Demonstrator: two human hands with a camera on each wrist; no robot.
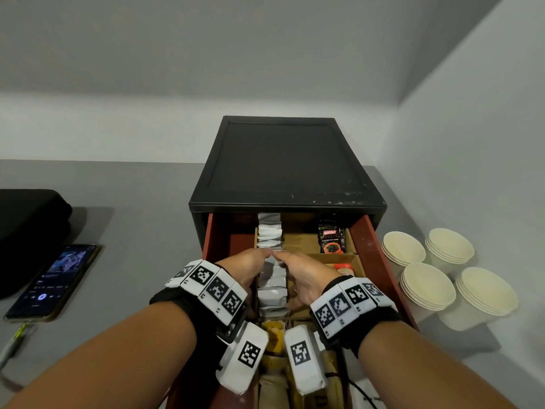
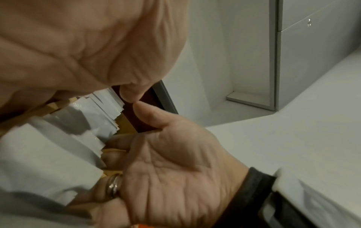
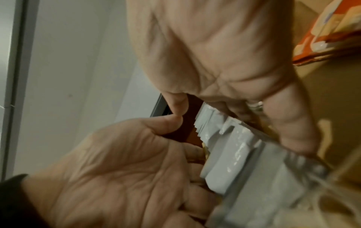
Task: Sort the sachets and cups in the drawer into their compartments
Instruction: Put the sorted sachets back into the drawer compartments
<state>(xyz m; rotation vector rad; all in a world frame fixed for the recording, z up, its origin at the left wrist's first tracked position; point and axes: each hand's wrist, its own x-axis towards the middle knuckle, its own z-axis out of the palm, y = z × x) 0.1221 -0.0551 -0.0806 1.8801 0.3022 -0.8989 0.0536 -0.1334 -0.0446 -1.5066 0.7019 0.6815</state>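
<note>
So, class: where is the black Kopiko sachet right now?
In the head view, the black Kopiko sachet stands in the drawer's far right compartment, right of the white sachets.

A drawer unit (image 1: 283,160) stands at the desk's (image 1: 141,202) back right corner, its drawer (image 1: 380,261) pulled toward the viewer. Four cup stacks (image 1: 427,287) sit right of the drawer. A phone (image 1: 56,281) lies near the left edge, a pouch (image 1: 29,231) behind it. Inside, a row of sachets (image 1: 269,231) runs front to back, both hands (image 1: 244,267) flanking it.
</note>
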